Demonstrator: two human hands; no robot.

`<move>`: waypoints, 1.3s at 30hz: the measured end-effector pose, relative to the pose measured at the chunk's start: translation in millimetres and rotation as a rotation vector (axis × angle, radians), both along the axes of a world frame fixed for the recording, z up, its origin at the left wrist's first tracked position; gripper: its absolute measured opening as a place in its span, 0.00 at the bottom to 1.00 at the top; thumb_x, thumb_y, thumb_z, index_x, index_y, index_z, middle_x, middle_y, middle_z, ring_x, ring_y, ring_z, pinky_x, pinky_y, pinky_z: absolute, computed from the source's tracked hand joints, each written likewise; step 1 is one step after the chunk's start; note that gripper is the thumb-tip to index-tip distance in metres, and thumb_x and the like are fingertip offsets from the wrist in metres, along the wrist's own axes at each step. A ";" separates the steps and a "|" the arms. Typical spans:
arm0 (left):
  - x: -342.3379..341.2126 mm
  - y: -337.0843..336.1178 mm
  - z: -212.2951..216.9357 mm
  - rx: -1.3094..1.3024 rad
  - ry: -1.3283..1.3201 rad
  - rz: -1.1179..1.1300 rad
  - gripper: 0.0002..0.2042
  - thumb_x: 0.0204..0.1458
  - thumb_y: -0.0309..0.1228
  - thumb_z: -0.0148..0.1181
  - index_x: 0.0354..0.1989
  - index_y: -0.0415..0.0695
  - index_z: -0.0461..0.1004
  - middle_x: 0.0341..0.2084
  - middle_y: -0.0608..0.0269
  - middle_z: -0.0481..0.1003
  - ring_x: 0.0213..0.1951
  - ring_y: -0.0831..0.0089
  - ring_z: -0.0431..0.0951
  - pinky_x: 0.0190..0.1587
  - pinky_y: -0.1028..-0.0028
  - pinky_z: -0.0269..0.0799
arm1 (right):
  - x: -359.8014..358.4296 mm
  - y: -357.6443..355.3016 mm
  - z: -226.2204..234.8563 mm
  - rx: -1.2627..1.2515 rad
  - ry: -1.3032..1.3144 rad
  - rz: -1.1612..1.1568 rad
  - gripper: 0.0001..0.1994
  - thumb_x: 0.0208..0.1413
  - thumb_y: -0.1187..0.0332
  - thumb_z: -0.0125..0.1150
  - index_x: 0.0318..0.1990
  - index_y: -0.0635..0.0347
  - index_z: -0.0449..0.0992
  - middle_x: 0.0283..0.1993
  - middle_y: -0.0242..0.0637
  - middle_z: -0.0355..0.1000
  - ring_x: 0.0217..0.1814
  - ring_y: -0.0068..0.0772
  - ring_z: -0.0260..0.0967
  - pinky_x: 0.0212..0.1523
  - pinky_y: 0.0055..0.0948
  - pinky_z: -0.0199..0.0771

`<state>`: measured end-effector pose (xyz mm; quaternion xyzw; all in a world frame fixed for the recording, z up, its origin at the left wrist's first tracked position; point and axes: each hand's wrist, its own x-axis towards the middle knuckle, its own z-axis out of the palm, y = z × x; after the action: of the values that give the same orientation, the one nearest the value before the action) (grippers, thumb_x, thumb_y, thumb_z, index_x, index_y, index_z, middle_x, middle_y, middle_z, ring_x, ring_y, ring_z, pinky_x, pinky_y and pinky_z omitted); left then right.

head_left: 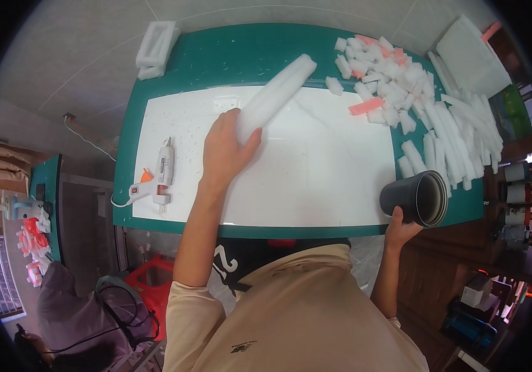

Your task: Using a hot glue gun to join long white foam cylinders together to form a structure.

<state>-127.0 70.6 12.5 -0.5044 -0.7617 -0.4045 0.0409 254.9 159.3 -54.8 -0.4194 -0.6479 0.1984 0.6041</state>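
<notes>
Right now, the long white foam bar (281, 84) is lying slantwise just ahead of the left hand (224, 152), its lower end sitting between thumb and fingers while the rest is reaching away from the person toward the upper right. Over on the other side, the dark round container (398, 196) is leaning on its side directly above the right hand (404, 230), its mouth facing right.

The left hand is opening only partway: its thumb is pressing along the right side of the bar and its fingers are curving along the left, so it is grasping the bar by its near end. Whether the bar is resting on the white board (315, 180) or hanging a little above it, I cannot tell. The right hand is cradling the container, its thumb lying against the dark wall; most of its fingers are hiding underneath, so how tightly they are curling I cannot tell.

On the left part of the board, a glue gun (165, 167) is lying well apart from the left hand. Short foam chunks (396, 90), a few pink ones among them, are heaping up at the far right of the green table (241, 49), and long foam sticks (455, 136) are lying just beyond the container.
</notes>
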 end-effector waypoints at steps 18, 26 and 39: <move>0.6 -2.5 2.6 -0.040 -0.018 0.029 0.24 0.46 0.37 0.66 0.49 0.35 0.70 0.43 0.45 0.75 0.44 0.50 0.76 0.48 0.63 0.71 | -0.7 -0.6 1.6 -0.006 0.015 0.016 0.35 0.50 0.62 0.70 0.59 0.76 0.61 0.56 0.48 0.66 0.54 0.39 0.68 0.57 0.35 0.67; 0.0 -1.7 0.2 -0.055 0.012 0.003 0.24 0.47 0.37 0.65 0.49 0.34 0.70 0.43 0.44 0.75 0.43 0.50 0.76 0.48 0.63 0.71 | 0.4 0.8 1.5 0.003 -0.010 0.015 0.35 0.51 0.62 0.70 0.59 0.77 0.61 0.56 0.48 0.66 0.54 0.39 0.68 0.56 0.34 0.67; -1.8 -0.5 -1.1 -0.032 0.048 -0.014 0.24 0.47 0.37 0.65 0.48 0.33 0.70 0.38 0.43 0.74 0.42 0.48 0.74 0.45 0.59 0.70 | -3.8 -0.9 3.5 0.014 0.012 0.034 0.39 0.50 0.58 0.71 0.61 0.76 0.57 0.60 0.49 0.63 0.58 0.41 0.66 0.58 0.36 0.67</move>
<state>-128.8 70.1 11.4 -0.5197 -0.7636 -0.3802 0.0481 251.1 158.4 -51.4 -0.4030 -0.6528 0.2067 0.6072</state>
